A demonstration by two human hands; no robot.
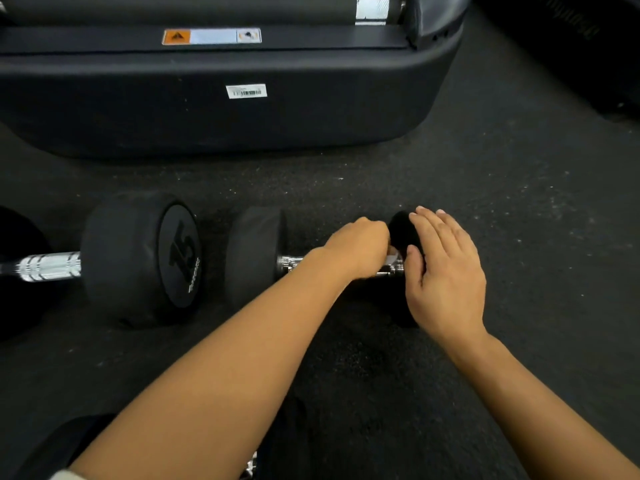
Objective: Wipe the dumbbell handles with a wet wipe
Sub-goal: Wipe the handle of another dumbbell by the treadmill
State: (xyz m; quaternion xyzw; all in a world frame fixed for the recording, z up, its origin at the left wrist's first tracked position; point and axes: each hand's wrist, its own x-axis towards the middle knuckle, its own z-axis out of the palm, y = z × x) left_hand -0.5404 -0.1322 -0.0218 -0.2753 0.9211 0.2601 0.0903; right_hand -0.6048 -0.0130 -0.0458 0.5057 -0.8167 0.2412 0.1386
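Two black dumbbells with chrome handles lie on the dark floor. The right dumbbell [254,251] has my left hand [356,251] closed around its chrome handle [289,263], pressing a white wet wipe [393,256] of which only a small corner shows. My right hand [446,271] rests with fingers spread on that dumbbell's right head [401,225], steadying it. The left dumbbell [138,258], marked 15, lies to the left with its chrome handle [48,266] bare.
A large black machine base [221,109] with a barcode sticker runs across the back. Dark speckled rubber floor [519,188] extends to the right. Another dumbbell head [62,445] sits at the bottom left, near my forearm.
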